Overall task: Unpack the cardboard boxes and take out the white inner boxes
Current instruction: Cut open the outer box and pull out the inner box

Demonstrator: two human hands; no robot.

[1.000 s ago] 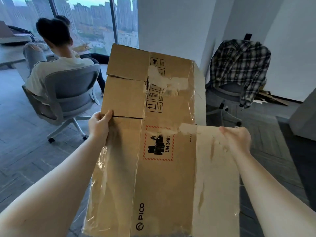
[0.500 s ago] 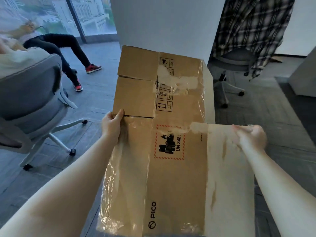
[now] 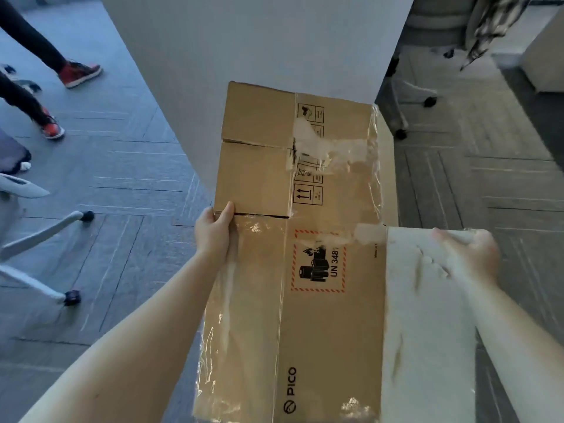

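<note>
A flattened brown cardboard box [image 3: 329, 315] with a PICO logo, a UN 3481 label and torn clear tape hangs in front of me, its flaps spread out. My left hand [image 3: 213, 236] grips its left edge at the slit between two flaps, thumb on the front. My right hand [image 3: 470, 254] holds the top of the pale right flap [image 3: 427, 346], fingers curled over its edge; the hand is blurred. No white inner box shows.
A white pillar [image 3: 259, 56] rises straight behind the box. At the left stand an office chair base [image 3: 45, 254] and a person's legs in red shoes [image 3: 77, 73]. Another wheeled chair [image 3: 412, 96] with a plaid shirt is at the upper right. Grey carpet surrounds me.
My view has tipped downward toward the floor. The seated person and windows have slid out of the top. Both hands keep the same hold on the box.
</note>
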